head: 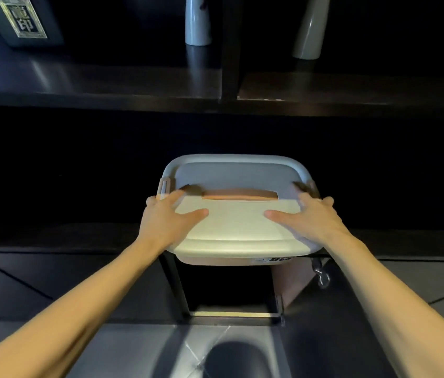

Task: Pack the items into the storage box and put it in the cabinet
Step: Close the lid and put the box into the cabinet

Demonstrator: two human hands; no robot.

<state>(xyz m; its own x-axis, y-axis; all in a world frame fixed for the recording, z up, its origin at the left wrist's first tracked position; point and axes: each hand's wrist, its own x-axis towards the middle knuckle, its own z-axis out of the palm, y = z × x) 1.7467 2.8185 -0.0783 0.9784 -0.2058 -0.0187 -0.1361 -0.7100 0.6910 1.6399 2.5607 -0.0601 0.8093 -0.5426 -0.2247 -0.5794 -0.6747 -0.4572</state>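
A white storage box (235, 227) with its lid on and grey side latches sits halfway into a dark cabinet compartment (79, 173); its far half is in shadow. My left hand (170, 219) grips the box's left edge, thumb on the lid. My right hand (310, 218) grips the right edge in the same manner. The box's front edge overhangs the cabinet shelf. The box's contents are hidden by the lid.
Above, a dark shelf (106, 77) carries a framed plaque (23, 17) and two pale vases (197, 20), (310, 28), split by a vertical divider (230, 47). Below the box an open lower compartment (229, 287) shows a door with a metal latch (321, 276). Glossy tiled floor lies beneath.
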